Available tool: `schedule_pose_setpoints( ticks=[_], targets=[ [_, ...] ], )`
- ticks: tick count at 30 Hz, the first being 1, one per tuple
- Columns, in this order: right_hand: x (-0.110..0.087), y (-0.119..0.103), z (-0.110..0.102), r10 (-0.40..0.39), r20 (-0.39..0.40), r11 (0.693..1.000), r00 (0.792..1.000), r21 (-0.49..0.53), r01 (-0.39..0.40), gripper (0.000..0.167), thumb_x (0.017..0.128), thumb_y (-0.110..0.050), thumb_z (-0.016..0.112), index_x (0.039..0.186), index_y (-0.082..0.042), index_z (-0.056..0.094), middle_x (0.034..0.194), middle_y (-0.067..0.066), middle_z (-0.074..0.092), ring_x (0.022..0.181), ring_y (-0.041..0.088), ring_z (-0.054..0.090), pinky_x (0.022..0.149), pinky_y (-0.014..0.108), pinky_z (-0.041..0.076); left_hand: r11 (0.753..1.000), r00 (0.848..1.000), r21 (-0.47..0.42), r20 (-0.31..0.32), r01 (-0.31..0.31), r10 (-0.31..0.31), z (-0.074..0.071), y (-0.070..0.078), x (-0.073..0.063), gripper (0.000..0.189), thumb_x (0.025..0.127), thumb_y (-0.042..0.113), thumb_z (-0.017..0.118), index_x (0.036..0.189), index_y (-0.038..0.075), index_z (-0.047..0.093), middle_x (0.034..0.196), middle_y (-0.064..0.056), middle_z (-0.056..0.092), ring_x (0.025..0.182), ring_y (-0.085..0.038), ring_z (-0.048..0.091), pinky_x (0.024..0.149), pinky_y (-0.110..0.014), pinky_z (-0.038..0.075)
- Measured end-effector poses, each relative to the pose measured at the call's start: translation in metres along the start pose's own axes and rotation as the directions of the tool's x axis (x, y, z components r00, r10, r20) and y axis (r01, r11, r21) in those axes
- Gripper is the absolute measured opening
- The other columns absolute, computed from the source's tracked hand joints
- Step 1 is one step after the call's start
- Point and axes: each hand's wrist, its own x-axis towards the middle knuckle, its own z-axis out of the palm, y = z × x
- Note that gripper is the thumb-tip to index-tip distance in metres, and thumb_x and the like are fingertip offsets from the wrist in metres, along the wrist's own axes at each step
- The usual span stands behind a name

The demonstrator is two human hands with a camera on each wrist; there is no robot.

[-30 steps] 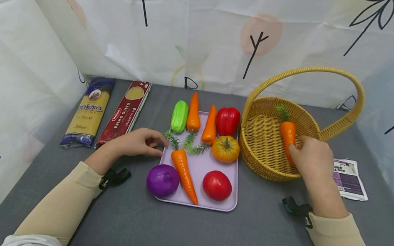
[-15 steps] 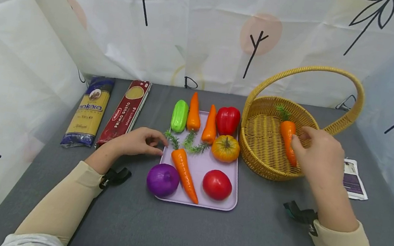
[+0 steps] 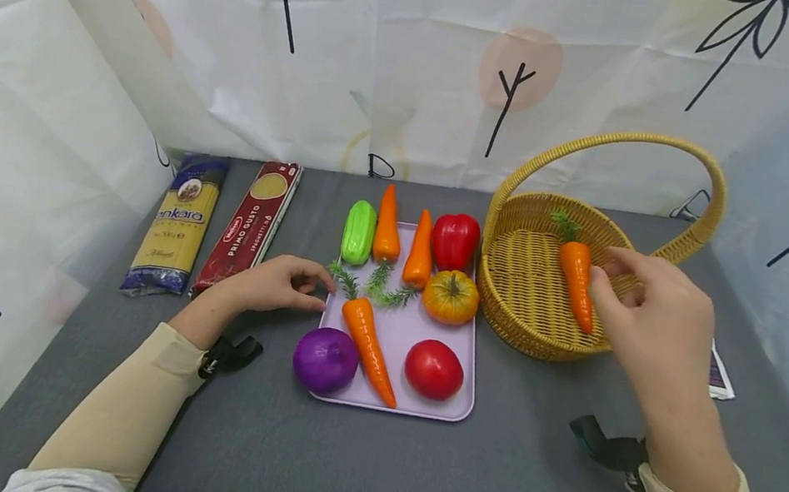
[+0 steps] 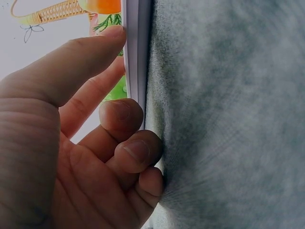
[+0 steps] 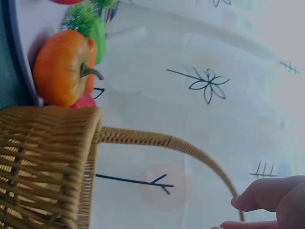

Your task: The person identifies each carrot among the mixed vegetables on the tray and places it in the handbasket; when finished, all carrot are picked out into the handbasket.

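Note:
An orange carrot (image 3: pixel 575 281) with a green top lies in the yellow wicker basket (image 3: pixel 538 352). My right hand (image 3: pixel 663 326) hovers over the basket's right rim, apart from the carrot, fingers loosely bent and nothing in them. My left hand (image 3: pixel 281 284) rests at the left edge of the lilac tray (image 3: pixel 392 338), its fingers loosely curled and its fingertips by the rim. On the tray are a long carrot (image 3: pixel 370 350), a purple onion (image 3: pixel 325 361), a tomato (image 3: pixel 433 369), a small orange pumpkin (image 3: pixel 451 297), a red pepper (image 3: pixel 455 242), a cucumber (image 3: pixel 359 233) and a carrot (image 3: pixel 420 251).
Another carrot (image 3: pixel 388 224) lies across the tray's far edge. Two spaghetti packs, one yellow and blue (image 3: pixel 177 226), one red (image 3: pixel 249 227), lie at the left. The basket's tall handle (image 5: pixel 176 143) arches up. A white-and-purple packet (image 3: pixel 720 374) is mostly hidden behind my right hand.
My right hand has let go of the carrot in the basket and drawn back to the right and up. The left hand and the tray have stayed in place.

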Motion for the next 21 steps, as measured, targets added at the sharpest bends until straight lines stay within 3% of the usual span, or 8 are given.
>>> schedule_pose_setpoints(
  ticks=[6,14,21],
  targets=[
    [-0.008,-0.012,-0.008,-0.062,-0.08,0.996,0.995,0.062,0.067,0.023,0.093,-0.014,0.071,0.112,-0.001,0.076,0.087,0.01,0.066,0.061,0.004,0.034,0.055,0.021,0.025,1.0,1.0,0.002,0.0,0.011,-0.011,-0.001,-0.001,0.0,0.026,0.092,0.019,0.08,0.116,0.012,0.073,0.079,-0.003,0.05,0.073,-0.021,0.047,0.066,-0.03,0.038],
    [-0.016,-0.022,-0.007,-0.157,-0.15,0.973,0.976,0.144,0.178,0.026,0.088,-0.008,0.076,0.113,-0.001,0.076,0.091,0.005,0.069,0.063,-0.002,0.036,0.058,0.017,0.027,1.0,1.0,0.008,-0.006,0.007,-0.007,-0.001,0.002,-0.001,0.027,0.092,0.02,0.08,0.116,0.012,0.074,0.079,-0.002,0.05,0.073,-0.022,0.047,0.066,-0.03,0.037],
    [-0.022,-0.029,-0.002,-0.229,-0.161,0.95,0.96,0.177,0.256,0.028,0.084,-0.004,0.077,0.111,0.0,0.076,0.091,0.006,0.068,0.063,0.009,0.041,0.059,0.018,0.03,1.0,1.0,0.02,-0.015,-0.003,0.003,-0.001,0.003,0.0,0.029,0.09,0.02,0.082,0.117,0.014,0.073,0.078,-0.002,0.05,0.071,-0.021,0.048,0.066,-0.03,0.039]
  ],
)
